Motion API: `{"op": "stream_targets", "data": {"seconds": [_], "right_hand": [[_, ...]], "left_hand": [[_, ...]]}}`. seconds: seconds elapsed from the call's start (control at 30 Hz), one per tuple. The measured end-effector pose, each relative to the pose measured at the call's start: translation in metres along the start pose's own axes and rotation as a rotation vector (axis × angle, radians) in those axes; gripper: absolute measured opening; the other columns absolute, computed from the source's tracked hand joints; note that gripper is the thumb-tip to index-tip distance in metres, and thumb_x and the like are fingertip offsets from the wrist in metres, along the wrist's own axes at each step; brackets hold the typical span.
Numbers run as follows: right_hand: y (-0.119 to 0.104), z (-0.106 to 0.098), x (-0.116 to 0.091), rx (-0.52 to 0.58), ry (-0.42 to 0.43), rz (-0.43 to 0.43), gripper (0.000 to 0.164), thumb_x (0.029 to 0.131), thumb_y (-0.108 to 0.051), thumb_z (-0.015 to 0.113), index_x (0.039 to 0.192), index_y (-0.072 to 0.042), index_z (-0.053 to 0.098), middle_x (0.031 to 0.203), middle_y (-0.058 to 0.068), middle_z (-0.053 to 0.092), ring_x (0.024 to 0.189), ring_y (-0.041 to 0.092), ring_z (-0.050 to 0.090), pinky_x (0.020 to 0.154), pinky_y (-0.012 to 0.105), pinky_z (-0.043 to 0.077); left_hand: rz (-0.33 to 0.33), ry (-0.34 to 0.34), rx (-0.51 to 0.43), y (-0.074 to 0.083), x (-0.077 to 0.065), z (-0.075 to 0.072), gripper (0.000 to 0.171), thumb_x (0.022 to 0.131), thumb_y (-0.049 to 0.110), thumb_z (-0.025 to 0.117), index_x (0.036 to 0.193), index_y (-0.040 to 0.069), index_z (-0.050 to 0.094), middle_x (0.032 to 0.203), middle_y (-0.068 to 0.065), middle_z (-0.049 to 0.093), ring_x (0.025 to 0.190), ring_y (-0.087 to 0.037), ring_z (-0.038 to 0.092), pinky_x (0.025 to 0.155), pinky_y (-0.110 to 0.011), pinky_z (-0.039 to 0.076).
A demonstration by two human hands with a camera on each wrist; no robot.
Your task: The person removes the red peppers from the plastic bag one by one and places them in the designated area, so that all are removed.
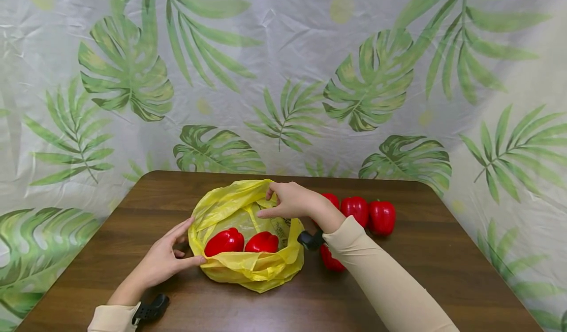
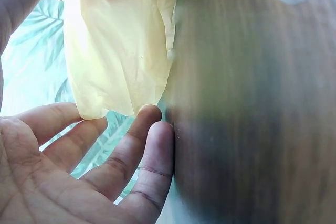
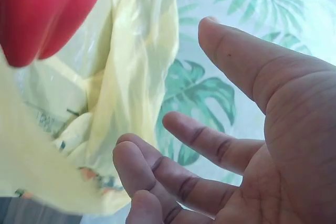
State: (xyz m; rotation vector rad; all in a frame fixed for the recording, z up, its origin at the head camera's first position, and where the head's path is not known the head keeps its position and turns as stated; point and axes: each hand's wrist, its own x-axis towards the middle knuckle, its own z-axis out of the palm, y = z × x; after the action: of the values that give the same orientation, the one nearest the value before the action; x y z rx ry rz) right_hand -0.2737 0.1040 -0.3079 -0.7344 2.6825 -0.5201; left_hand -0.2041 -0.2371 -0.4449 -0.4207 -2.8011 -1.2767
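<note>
A yellow plastic bag (image 1: 261,270) stands on the table with its mouth spread wide. Two red bell peppers, one on the left (image 1: 224,242) and one on the right (image 1: 262,242), lie inside it. At the bag's left rim is my left hand (image 1: 165,258), thumb and fingers spread apart against the plastic. The left wrist view shows relaxed fingers (image 2: 142,156) right at the bag's side. Over the back right of the opening hovers my right hand (image 1: 290,201), holding nothing. Its loosely bent fingers (image 3: 194,135) show in the right wrist view, beside the bag wall.
More red bell peppers (image 1: 382,217) sit on the brown wooden table (image 1: 425,253) right of the bag, some partly behind my right forearm. Another pepper (image 1: 331,259) shows just beside the right wrist strap. A leaf-print cloth (image 1: 292,51) hangs behind the table.
</note>
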Motion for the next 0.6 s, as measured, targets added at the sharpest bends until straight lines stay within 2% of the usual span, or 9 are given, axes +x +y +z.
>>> {"op": "stream_targets", "data": {"seconds": [0.3,0.43,0.6], "right_hand": [[-0.020,0.010,0.023,-0.019,-0.069,-0.026,0.051,0.099,-0.051,0.074,0.132,-0.013,0.064,0.096,0.001,0.067,0.077,0.013,0.055,0.071,0.027,0.046],[-0.026,0.015,0.032,-0.037,-0.100,-0.035,0.053,0.099,-0.052,0.075,0.134,-0.014,0.064,0.107,0.001,0.067,0.085,0.015,0.057,0.076,0.028,0.047],[-0.034,0.021,0.040,-0.061,-0.138,-0.057,0.057,0.098,-0.056,0.074,0.135,-0.015,0.064,0.126,0.005,0.069,0.103,0.016,0.061,0.087,0.030,0.050]], "left_hand": [[-0.001,-0.001,0.002,0.000,0.000,0.000,0.106,0.085,0.039,0.093,0.168,0.007,0.035,0.171,-0.025,0.036,0.126,-0.037,0.065,0.081,-0.022,0.060],[0.004,0.002,0.011,0.000,0.000,0.000,0.106,0.085,0.040,0.093,0.168,0.007,0.035,0.171,-0.025,0.036,0.126,-0.037,0.065,0.081,-0.022,0.060],[0.005,0.004,0.017,0.000,0.000,0.000,0.106,0.085,0.040,0.093,0.168,0.006,0.036,0.170,-0.026,0.036,0.125,-0.037,0.065,0.081,-0.022,0.060]]}}
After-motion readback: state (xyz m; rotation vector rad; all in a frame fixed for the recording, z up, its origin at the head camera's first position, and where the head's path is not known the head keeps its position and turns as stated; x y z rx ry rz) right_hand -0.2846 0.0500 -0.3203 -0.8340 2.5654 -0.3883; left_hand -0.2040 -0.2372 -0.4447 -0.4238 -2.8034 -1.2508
